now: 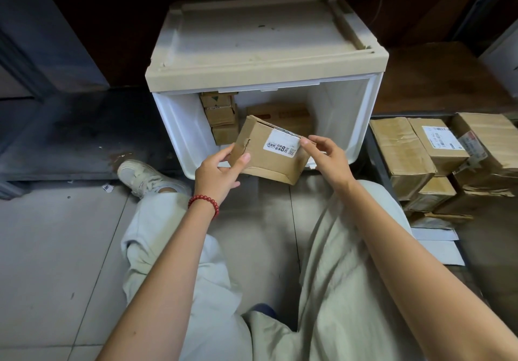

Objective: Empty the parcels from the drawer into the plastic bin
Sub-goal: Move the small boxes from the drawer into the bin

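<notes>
Cardboard parcel (pixel 269 153) raised and tilted just before the front lip of the white drawer (pixel 173 127), between both hands. Left hand (pixel 218 174) gripping its left end, thumb on the upper face, fingers curled beneath. Right hand (pixel 328 158) pinching the upper right edge beside the white label (pixel 281 144).

Drawer pulled out from under a beige cabinet top (pixel 266 40). Inside, a stack of small boxes (pixel 221 116) at back left, a wider box (pixel 283 115) at back right, bare white bottom in front.

Taped parcels (pixel 420 150) piled just right of the drawer, behind a dark rim; whether that is a bin's cannot be told.

Grey floor tiles (pixel 56 248) below, pale shoe (pixel 145 177) near the drawer's left front corner.
</notes>
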`<state>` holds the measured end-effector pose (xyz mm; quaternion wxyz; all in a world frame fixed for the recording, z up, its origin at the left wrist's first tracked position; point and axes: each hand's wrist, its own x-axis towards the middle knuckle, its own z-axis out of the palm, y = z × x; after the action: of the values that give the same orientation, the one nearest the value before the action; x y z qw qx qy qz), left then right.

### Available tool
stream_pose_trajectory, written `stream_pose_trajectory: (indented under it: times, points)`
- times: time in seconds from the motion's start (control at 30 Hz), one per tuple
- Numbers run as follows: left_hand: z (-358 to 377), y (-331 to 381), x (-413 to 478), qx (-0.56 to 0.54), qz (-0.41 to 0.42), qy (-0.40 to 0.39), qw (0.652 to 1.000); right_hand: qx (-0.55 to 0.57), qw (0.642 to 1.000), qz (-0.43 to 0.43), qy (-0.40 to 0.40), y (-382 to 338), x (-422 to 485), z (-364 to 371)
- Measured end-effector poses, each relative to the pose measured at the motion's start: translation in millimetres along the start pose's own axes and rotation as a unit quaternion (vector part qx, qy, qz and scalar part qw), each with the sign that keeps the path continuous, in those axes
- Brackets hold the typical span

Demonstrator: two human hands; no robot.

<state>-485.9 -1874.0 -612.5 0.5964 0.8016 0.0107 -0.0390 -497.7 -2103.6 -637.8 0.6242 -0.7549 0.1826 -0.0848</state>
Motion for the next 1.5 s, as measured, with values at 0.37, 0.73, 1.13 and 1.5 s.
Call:
stream_pose_trajectory:
  times: [0.37,0.73,1.13,1.5]
  points:
    - [7.6,1.9,4.5,0.113,0.005,0.010,0.994,0.056,0.998,-0.007,-0.013,-5.4,-0.6,-4.9]
    - [89.1,57.0,7.4,0.093,0.124,-0.106,0.982,0.075,0.995,-0.016,0.070,-37.8,-25.7,-92.4]
    - [244.2,131.5,-23.5,0.153,0.256,-0.301,0.906,-0.164,0.976,0.084,0.115,-7.0,-83.9,-248.6]
    - [315.2,89.3,-39.9,0.332,0.416,-0.354,0.769,-0.037,0.933,0.201,0.296,83.6,-104.0,-280.9]
